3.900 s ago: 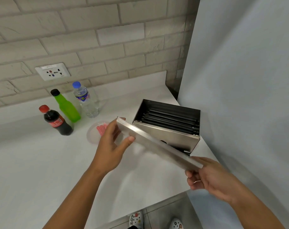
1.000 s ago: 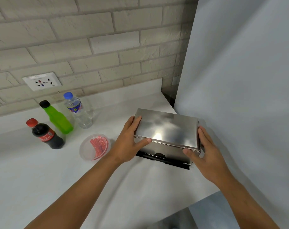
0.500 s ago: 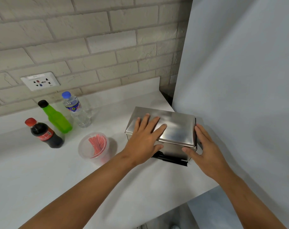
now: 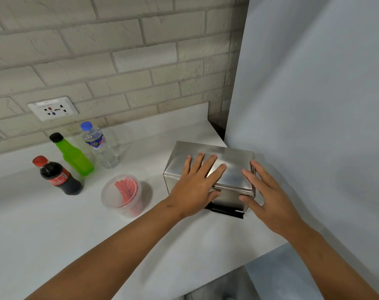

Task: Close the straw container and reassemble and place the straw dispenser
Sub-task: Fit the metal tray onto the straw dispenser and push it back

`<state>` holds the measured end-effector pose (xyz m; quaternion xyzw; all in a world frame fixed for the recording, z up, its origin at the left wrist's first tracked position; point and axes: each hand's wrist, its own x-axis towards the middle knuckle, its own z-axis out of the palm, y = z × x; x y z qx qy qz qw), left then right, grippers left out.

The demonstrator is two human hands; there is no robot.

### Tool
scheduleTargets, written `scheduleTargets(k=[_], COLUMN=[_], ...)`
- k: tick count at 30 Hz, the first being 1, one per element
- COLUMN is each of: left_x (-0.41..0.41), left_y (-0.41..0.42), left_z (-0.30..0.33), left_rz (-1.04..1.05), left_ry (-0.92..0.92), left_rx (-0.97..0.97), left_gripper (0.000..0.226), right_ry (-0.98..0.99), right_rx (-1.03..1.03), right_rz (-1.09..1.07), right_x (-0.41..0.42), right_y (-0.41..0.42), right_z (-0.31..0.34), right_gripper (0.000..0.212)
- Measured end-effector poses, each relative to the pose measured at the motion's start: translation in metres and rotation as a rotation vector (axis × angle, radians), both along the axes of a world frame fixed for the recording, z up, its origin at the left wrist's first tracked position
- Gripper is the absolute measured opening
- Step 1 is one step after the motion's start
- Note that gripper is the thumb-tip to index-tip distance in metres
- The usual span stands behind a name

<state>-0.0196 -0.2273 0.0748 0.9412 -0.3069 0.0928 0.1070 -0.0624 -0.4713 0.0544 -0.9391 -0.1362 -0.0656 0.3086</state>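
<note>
The steel straw dispenser [image 4: 231, 169] stands on the white counter [image 4: 54, 224] by the grey wall, its flat lid [image 4: 184, 156] on top. My left hand [image 4: 197, 182] lies flat on the lid, fingers spread. Against the dispenser's right end rests my right hand [image 4: 268, 195], fingers straight and thumb at the front lower edge. A black outlet tray [image 4: 225, 210] shows at the dispenser's base. To the left stands a clear round straw container [image 4: 123, 194] holding red straws; I cannot tell whether it has a lid on.
Three bottles stand at the back left: a cola bottle [image 4: 57, 176], a green bottle [image 4: 73, 155] and a water bottle [image 4: 99, 145]. A wall socket [image 4: 53, 108] sits on the brick wall. The grey panel [image 4: 314, 105] closes off the right side. The counter edge runs near my right forearm.
The lid, held in both hands above the open dispenser earlier, now sits on it. My left hand went from the lid's left edge to flat on top. The dispenser has turned slightly.
</note>
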Motion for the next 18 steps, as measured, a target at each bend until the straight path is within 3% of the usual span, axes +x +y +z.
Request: scheduleTargets(k=[18], left_x=[-0.004], left_y=[-0.014], left_z=[-0.012], left_rz=[-0.115], left_ry=[-0.072], left_rx=[-0.048], left_gripper=[0.066], right_ry=[-0.083], right_rx=[0.027], right_rz=[0.002], right_x=[0.002], right_y=[-0.007], right_z=[-0.011], right_gripper=[0.064])
